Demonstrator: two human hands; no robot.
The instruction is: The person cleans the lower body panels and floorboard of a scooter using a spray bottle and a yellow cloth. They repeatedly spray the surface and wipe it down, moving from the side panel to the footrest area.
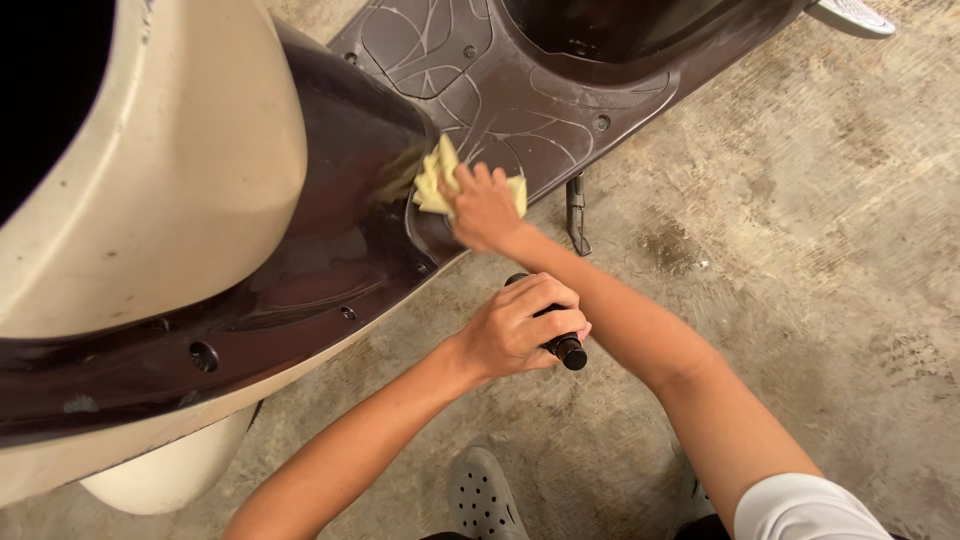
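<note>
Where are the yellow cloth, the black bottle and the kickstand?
yellow cloth (432, 185), head view, bare corner beside the right hand.
black bottle (570, 351), head view, cap end below the left hand.
kickstand (577, 212), head view, mid-leg.

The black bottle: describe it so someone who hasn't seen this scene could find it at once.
Start at the scooter, with its cream body and dark brown inner panel, parked on the concrete floor. Just below its footboard edge, the left hand grips the bottle above the floor. It is the only small black cylinder, unlike the yellow cloth that the right hand presses on the panel.
</note>
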